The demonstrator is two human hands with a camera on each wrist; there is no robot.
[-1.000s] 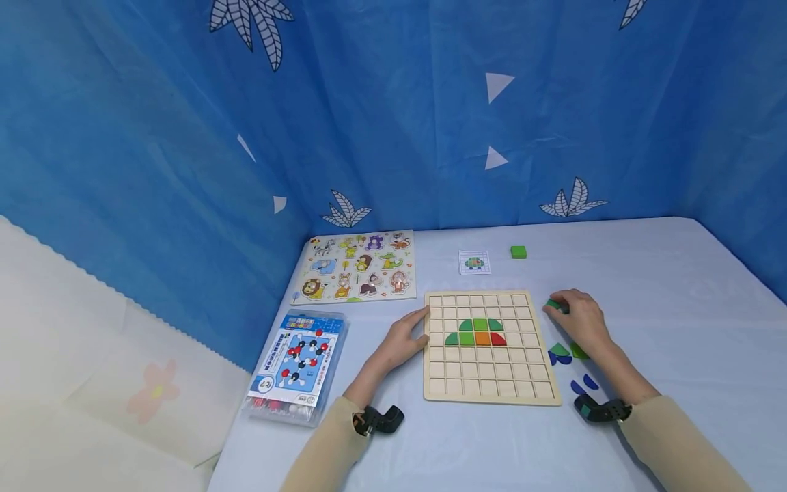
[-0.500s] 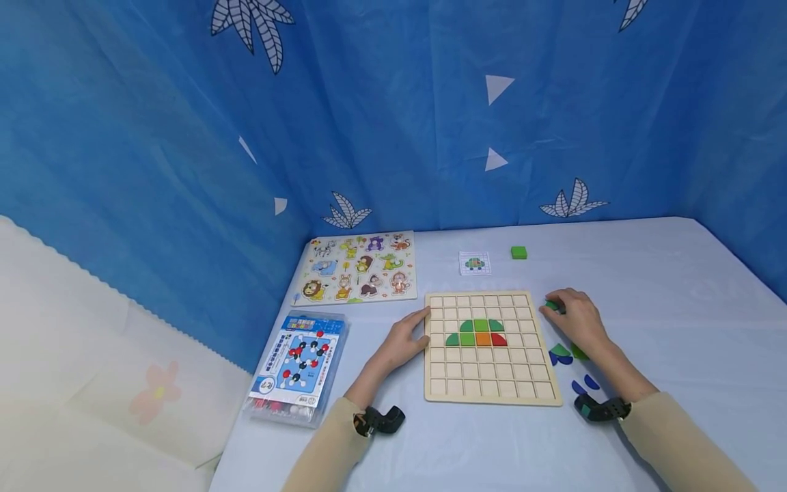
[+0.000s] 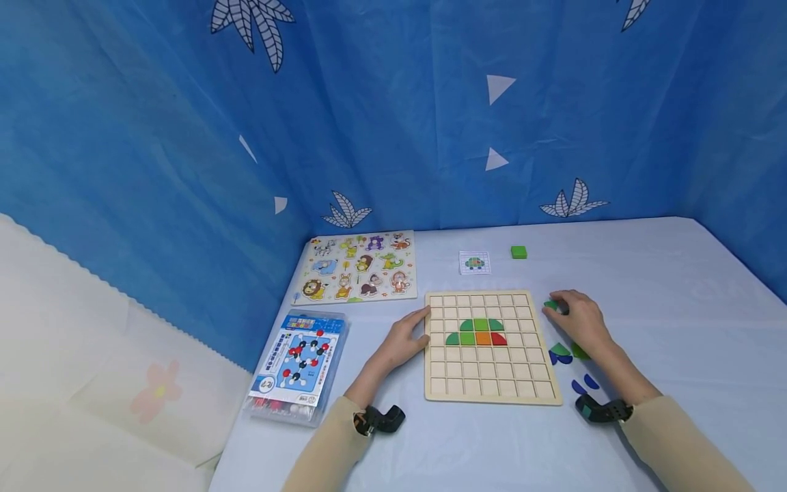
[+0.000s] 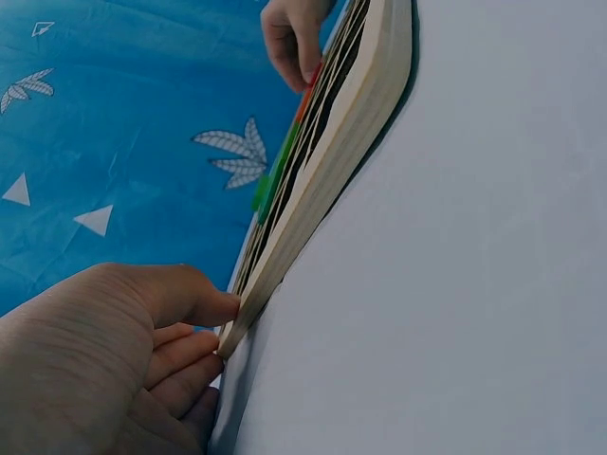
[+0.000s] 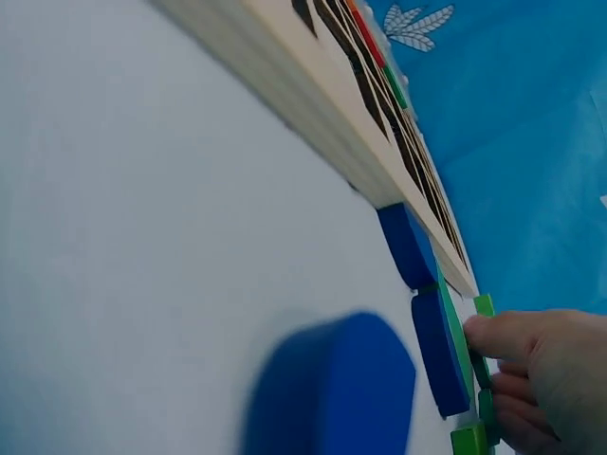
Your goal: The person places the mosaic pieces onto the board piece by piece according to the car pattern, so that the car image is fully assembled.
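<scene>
Fingers (image 3: pixel 562 294) of the right hand (image 3: pixel 581 321) pinch a green piece (image 3: pixel 550 305) right of the grid board (image 3: pixel 471 388); the left hand (image 3: pixel 402 339), straight-fingered, touches its left edge. Picking, seemingly; placing needs a lift across.

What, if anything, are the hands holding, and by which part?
The right hand appears to pinch a green piece; which edges it grips is mostly hidden. The left hand only touches the wooden board along its left edge.

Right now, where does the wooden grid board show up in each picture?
Head: board, lower middle, slightly right.
Left wrist: board edge-on, slanting from the top down toward lower left.
Right wrist: board edge-on, slanting from upper left down toward the right.
Shared landmark: blue curtain.
</scene>
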